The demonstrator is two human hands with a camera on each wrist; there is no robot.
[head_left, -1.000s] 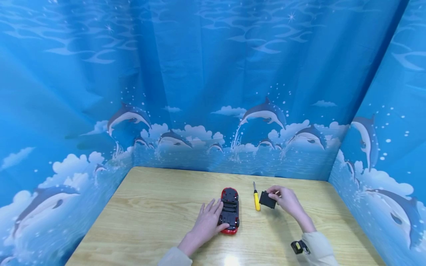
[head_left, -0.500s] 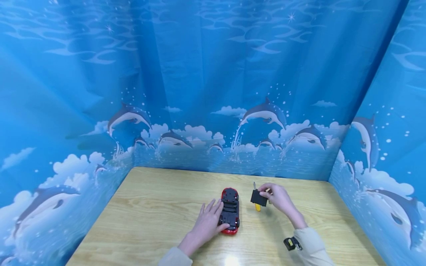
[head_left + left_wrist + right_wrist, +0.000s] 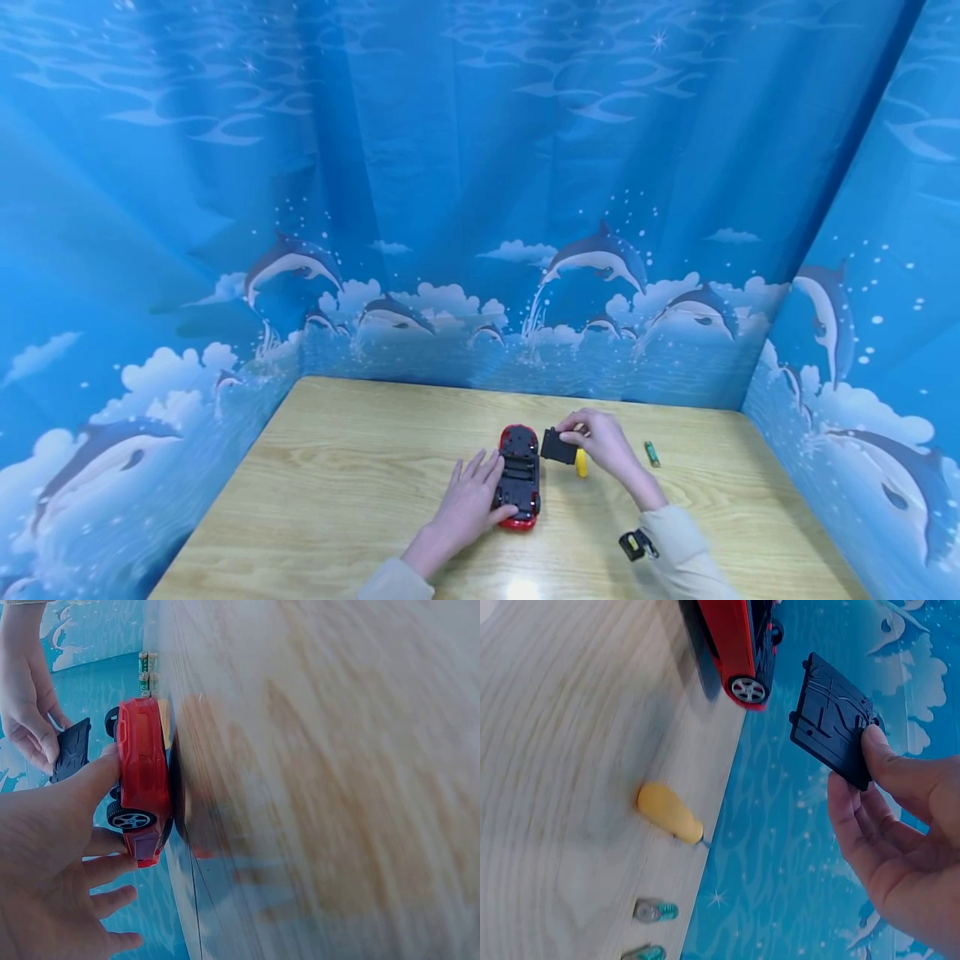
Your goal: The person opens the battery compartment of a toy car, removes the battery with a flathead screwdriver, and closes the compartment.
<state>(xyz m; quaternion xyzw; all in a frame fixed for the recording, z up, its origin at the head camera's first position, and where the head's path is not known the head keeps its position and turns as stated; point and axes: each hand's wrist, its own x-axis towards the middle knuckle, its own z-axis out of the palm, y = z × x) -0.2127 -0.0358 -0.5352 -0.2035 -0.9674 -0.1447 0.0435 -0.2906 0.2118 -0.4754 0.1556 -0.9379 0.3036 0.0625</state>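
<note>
A red toy car (image 3: 527, 492) lies upside down on the table, its black underside and open battery compartment facing up. My left hand (image 3: 465, 500) rests on it with straight, spread fingers along its left side and the thumb over its near end. In the left wrist view the thumb presses the car's (image 3: 144, 761) underside edge. My right hand (image 3: 606, 446) pinches a flat black battery cover (image 3: 558, 447) between thumb and fingers, just right of the car and above the table. The right wrist view shows the cover (image 3: 829, 720) tilted, with small tabs along one edge.
A screwdriver's yellow handle (image 3: 581, 463) shows partly below my right hand. Green batteries stand or lie farther right, one battery (image 3: 652, 454) visible in the head view and another battery (image 3: 645, 952) at the right wrist view's edge. A dolphin-print curtain (image 3: 450, 333) borders the wooden table.
My right hand has carried the battery cover leftward, across the screwdriver, closer to the toy car. A green battery has come into sight behind the right wrist. My left hand stays put.
</note>
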